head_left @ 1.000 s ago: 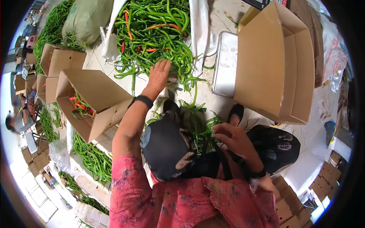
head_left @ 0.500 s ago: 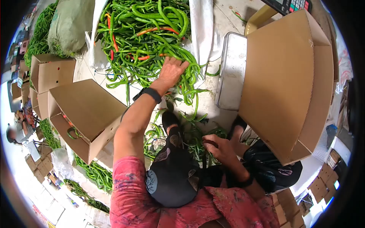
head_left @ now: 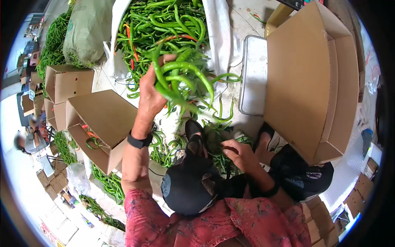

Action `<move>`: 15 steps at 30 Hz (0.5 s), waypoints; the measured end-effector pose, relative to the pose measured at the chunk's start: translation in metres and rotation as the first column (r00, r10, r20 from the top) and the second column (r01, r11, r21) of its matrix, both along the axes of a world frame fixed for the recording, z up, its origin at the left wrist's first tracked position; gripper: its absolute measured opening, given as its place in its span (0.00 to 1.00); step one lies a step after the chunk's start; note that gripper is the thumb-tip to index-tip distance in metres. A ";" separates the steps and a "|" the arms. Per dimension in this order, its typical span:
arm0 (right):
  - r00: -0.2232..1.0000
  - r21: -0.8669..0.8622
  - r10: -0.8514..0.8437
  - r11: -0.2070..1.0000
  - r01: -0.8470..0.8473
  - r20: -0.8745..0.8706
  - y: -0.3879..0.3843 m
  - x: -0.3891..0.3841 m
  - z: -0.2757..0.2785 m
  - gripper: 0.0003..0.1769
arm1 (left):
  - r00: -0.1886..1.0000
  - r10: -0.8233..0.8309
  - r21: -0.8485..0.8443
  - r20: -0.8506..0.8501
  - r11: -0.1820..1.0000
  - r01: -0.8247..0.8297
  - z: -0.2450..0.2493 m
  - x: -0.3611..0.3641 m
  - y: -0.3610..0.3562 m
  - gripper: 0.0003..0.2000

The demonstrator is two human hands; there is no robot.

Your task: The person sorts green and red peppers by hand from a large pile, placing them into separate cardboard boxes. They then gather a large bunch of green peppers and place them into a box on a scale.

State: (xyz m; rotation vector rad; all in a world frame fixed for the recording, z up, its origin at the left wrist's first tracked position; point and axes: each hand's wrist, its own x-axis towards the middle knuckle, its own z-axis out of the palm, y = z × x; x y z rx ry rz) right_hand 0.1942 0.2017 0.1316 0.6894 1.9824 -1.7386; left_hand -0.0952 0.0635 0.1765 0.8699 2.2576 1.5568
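Observation:
My left hand (head_left: 151,91) is wrapped round a bunch of long green chili peppers (head_left: 191,74), lifted in front of the open white sack (head_left: 218,33). Some of those peppers are blurred. Behind them, the sack holds a heap of green chilies (head_left: 164,18) with a few red ones among them. Lower down, my right hand (head_left: 242,155) hovers by my knee with its fingers curled together. A dark bit shows at its fingertips, too small to name. Loose chilies (head_left: 164,148) lie on the floor below, around my feet.
A large cardboard box (head_left: 298,78) stands at right against a metal scale platform (head_left: 253,74). An open cardboard box (head_left: 103,117) with a few chilies inside is at left, another box (head_left: 74,84) behind it. A full pale sack (head_left: 88,31) stands back left. People are at far left.
My left hand has risen off the heap and moved left, now carrying a bunch of green chilies. The right hand stays near my knee, fingers still curled. The view has shifted slightly.

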 end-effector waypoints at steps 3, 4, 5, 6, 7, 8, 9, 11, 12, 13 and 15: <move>0.999 -0.014 -0.020 1.000 0.020 0.029 0.002 -0.001 0.007 0.15 | 0.990 0.026 0.032 0.140 0.999 -0.030 0.006 0.006 0.000 0.23; 1.000 -0.021 -0.024 0.999 0.024 -0.002 0.001 0.003 0.007 0.15 | 0.972 0.086 0.015 0.220 0.996 -0.091 0.020 0.012 0.001 0.20; 0.999 -0.031 -0.022 0.999 0.021 -0.042 -0.001 0.004 0.007 0.15 | 0.900 0.027 0.194 0.435 0.973 -0.123 0.017 0.012 -0.006 0.18; 0.998 -0.034 -0.019 0.999 0.017 -0.057 -0.002 0.005 0.007 0.15 | 0.791 -0.071 0.355 0.608 0.915 -0.190 0.015 0.009 -0.015 0.16; 0.995 -0.050 -0.042 0.998 0.038 -0.090 -0.002 0.007 0.007 0.15 | 0.748 0.048 0.241 0.661 0.932 -0.273 0.020 0.011 -0.010 0.14; 0.990 -0.066 -0.066 0.996 0.058 -0.121 -0.003 0.009 0.008 0.15 | 0.735 -0.036 0.237 0.677 0.956 -0.172 0.014 0.004 -0.011 0.14; 0.991 -0.039 -0.028 0.999 0.023 -0.130 -0.002 0.008 0.012 0.15 | 0.718 -0.046 0.198 0.694 0.972 -0.130 0.014 0.002 -0.012 0.14; 0.982 -0.040 -0.017 0.999 0.009 -0.190 0.000 0.007 0.016 0.15 | 0.702 -0.035 0.160 0.711 0.981 -0.112 0.022 0.000 -0.013 0.15; 0.973 -0.048 -0.009 0.999 -0.002 -0.232 -0.001 0.009 0.019 0.15 | 0.701 -0.009 0.151 0.713 0.978 -0.141 0.037 0.002 -0.012 0.15; 0.971 -0.049 -0.016 0.999 0.005 -0.238 0.000 0.010 0.023 0.15 | 0.638 -0.070 0.215 0.767 0.965 -0.153 0.030 0.001 -0.019 0.17; 0.984 -0.091 -0.019 0.996 0.003 -0.178 0.003 0.006 0.035 0.16 | 0.579 -0.138 0.266 0.803 0.953 -0.143 0.040 0.008 -0.026 0.18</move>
